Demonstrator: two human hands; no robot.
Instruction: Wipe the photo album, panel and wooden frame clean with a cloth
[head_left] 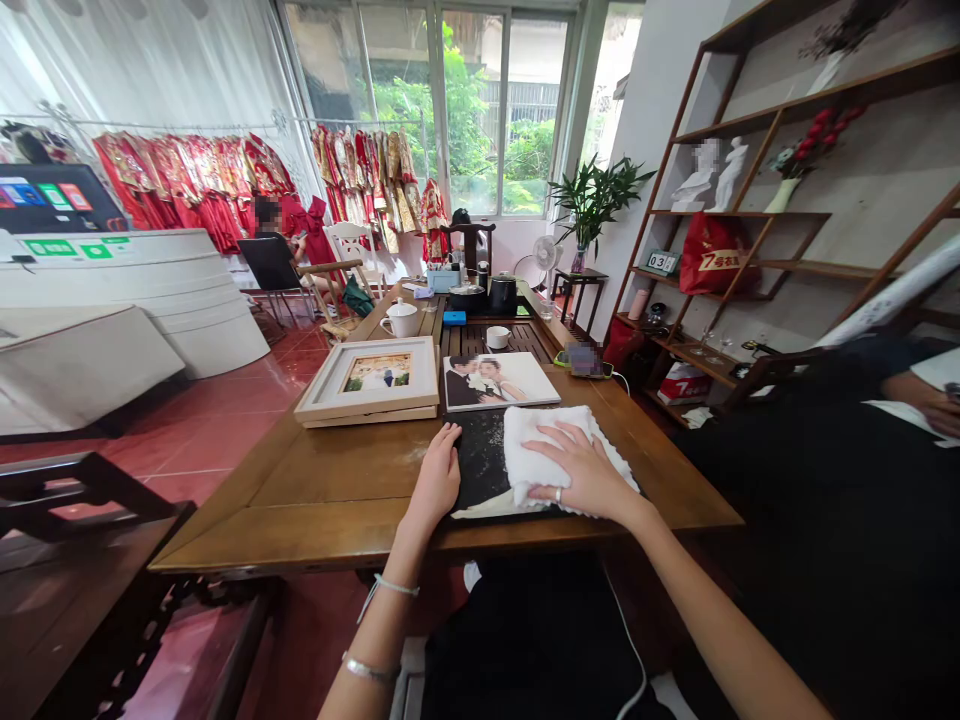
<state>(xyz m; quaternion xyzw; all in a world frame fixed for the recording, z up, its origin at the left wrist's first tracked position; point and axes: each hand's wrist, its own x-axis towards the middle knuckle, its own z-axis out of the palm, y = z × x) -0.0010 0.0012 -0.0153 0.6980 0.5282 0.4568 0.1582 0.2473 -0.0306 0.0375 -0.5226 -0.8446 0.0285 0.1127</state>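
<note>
A long wooden table (pixel 315 490) fills the middle of the frame. At its centre left lies a white-framed photo (pixel 371 378), and just right of it a wedding photo panel (pixel 499 380). Below these, at the near edge, a dark photo panel (pixel 480 460) lies flat with a folded white towel (pixel 525 440) on its right half. The right hand (pixel 581 475) lies spread flat on the towel, gripping nothing. The left hand (pixel 435 480) rests open, fingers straight, against the dark panel's left edge
</note>
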